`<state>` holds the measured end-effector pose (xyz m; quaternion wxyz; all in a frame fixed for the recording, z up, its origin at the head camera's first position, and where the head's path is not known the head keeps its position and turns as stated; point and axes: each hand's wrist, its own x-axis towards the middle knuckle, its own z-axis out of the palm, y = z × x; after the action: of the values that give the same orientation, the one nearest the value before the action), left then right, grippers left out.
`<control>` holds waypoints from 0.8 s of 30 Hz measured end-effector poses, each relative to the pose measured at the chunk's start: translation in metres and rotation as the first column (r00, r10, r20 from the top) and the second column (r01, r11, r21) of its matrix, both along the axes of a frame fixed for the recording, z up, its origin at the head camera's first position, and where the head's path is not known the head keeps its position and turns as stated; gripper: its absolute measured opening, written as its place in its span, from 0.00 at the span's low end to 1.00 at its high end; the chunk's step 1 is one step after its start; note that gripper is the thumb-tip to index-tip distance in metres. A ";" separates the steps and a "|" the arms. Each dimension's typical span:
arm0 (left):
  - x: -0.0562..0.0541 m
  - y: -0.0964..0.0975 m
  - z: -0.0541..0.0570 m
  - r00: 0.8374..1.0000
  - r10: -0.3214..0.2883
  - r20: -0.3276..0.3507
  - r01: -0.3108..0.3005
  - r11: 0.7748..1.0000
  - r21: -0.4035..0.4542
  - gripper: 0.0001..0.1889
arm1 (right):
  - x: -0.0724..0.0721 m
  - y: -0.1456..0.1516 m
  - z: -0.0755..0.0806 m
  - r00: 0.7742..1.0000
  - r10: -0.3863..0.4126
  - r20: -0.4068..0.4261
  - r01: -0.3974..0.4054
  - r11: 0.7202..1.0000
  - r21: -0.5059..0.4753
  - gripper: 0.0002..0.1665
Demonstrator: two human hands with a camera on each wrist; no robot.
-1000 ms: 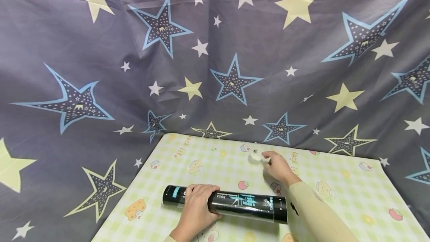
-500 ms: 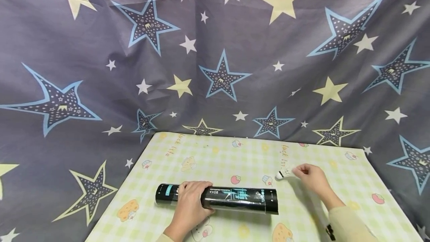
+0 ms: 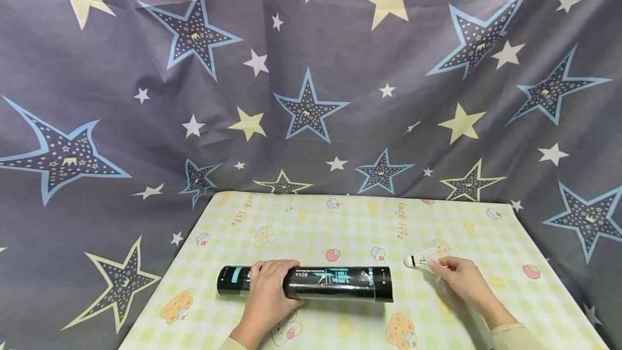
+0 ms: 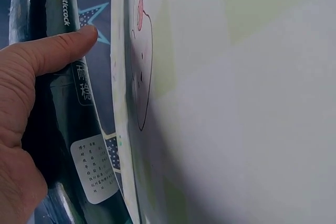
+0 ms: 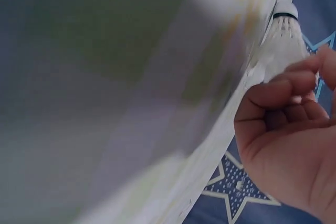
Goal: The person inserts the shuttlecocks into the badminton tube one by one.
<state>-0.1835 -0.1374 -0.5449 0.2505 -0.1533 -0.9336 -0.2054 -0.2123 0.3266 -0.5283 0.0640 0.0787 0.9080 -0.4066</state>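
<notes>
A black shuttlecock tube with blue lettering lies crosswise over the near part of the table. My left hand grips it toward its left end, the thumb along the near side. In the left wrist view the thumb crosses the tube's printed wall, above a white label. To the right of the tube, my right hand pinches a white shuttlecock by its feather end. The cork, with a dark band, points left toward the tube's right end, apart from it. In the right wrist view the fingers are curled at the feathers.
A light green checked cloth with cartoon prints covers the table. Behind the table and to its sides hangs a dark grey curtain with stars.
My right hand has carried the shuttlecock from the far part of the table nearer and to the right, turning its cork toward the tube. The left hand keeps its grip; the head view shifted.
</notes>
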 end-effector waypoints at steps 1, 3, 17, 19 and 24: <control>0.000 0.000 0.000 1.000 0.000 -0.001 0.000 1.000 0.000 0.44 | -0.001 -0.003 0.000 1.000 -0.005 -0.004 0.005 1.000 0.001 0.26; 0.000 0.000 0.000 1.000 -0.001 -0.004 0.001 1.000 0.002 0.45 | -0.001 -0.009 0.002 1.000 -0.017 -0.014 0.017 1.000 -0.022 0.25; 0.000 -0.001 0.003 1.000 0.003 -0.005 -0.003 1.000 0.000 0.44 | 0.041 -0.048 0.038 1.000 0.018 -0.019 -0.024 0.943 -0.332 0.21; 0.000 -0.001 0.003 1.000 0.001 0.000 -0.001 1.000 0.000 0.44 | 0.045 -0.048 0.039 0.999 -0.003 -0.038 -0.010 0.945 -0.326 0.21; 0.001 -0.002 0.002 1.000 0.000 0.008 0.000 1.000 -0.003 0.44 | 0.054 -0.051 0.041 0.998 -0.006 -0.057 -0.013 0.944 -0.330 0.20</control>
<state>-0.1823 -0.1390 -0.5428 0.2466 -0.1530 -0.9349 -0.2045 -0.1584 0.2757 -0.4868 0.0512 0.0535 0.8287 -0.5547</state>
